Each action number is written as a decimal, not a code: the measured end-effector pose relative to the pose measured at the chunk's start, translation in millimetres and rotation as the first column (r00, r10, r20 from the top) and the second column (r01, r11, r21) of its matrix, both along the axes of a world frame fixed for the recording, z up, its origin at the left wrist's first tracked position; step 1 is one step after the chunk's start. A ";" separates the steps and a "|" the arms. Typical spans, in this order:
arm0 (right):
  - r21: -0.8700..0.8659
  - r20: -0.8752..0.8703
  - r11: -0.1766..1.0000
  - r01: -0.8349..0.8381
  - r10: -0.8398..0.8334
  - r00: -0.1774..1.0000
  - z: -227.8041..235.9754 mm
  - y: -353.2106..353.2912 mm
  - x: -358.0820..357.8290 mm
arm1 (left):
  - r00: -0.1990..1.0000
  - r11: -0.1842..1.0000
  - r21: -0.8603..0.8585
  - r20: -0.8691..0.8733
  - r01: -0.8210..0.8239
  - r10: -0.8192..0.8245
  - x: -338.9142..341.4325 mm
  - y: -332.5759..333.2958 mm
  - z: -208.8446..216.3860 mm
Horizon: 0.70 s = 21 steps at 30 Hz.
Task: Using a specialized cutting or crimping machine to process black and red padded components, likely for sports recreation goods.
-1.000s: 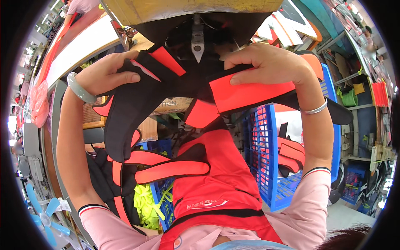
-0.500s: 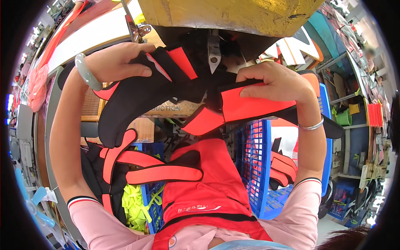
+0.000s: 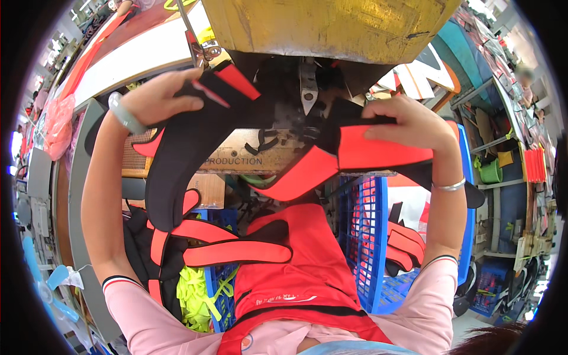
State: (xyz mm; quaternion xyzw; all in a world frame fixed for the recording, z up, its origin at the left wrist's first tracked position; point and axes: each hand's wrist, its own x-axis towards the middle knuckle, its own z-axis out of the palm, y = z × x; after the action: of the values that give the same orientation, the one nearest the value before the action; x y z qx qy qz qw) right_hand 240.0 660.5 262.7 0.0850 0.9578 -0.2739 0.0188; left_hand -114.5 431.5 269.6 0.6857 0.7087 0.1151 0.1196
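Beneath the metal tip [image 3: 308, 94] of a yellow machine, two black and orange-red padded fabric pieces are spread to either side. My left hand [image 3: 165, 100] is closed on the left fabric piece [image 3: 177, 154], thumb on top, and its long black flap hangs toward me. On the right, my right hand [image 3: 411, 124] pinches the upper edge of the right fabric piece [image 3: 378, 148], which shows an orange-red face with black trim. Shadow under the machine hides whether the two pieces still join there.
The worn yellow machine housing [image 3: 325, 29] overhangs the wooden work board [image 3: 236, 157], where dark scraps lie. A blue basket [image 3: 364, 236] with similar pieces stands at right. Orange-red and black strips [image 3: 236, 251] lie at left, above neon yellow strips [image 3: 195, 299]. A red apron [image 3: 296, 266] covers my lap.
My hands have moved farther apart, and the fabric has spread with them. More of the board and its dark scraps shows between the pieces.
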 end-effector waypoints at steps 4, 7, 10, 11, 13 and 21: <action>-0.085 -0.006 0.996 0.000 0.000 1.000 -4.8 -15.4 17.5 | 0.889 0.981 -0.153 0.457 0.117 -0.034 9.9 -38.6 -4.7; -0.144 0.041 0.987 0.067 -0.062 0.997 -11.4 -23.4 35.2 | 0.661 0.967 -0.253 0.720 -0.033 0.211 41.4 -82.9 -30.0; -0.181 0.003 0.980 0.082 -0.082 0.997 -19.5 -29.0 51.3 | 0.323 0.983 -0.085 0.937 -0.161 0.134 74.7 -151.1 -114.2; -0.220 -0.006 0.970 0.108 -0.112 0.994 -22.6 -31.1 55.9 | 0.272 0.989 -0.074 0.956 -0.124 0.106 93.2 -162.4 -139.7; -0.262 -0.012 0.948 0.180 -0.189 0.982 -30.9 -30.4 68.9 | 0.291 1.000 0.017 0.957 0.004 -0.017 144.9 -145.5 -154.8; -0.281 -0.066 0.935 0.218 -0.245 0.967 -29.8 -48.9 91.3 | 0.269 0.778 0.032 0.928 0.628 -0.256 252.4 -122.5 -166.9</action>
State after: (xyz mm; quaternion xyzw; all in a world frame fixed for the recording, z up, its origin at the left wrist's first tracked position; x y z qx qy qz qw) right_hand 331.3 611.6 232.9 0.1800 0.8943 -0.4067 -0.0498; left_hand 137.9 309.0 102.6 0.6522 0.3121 0.2977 0.6233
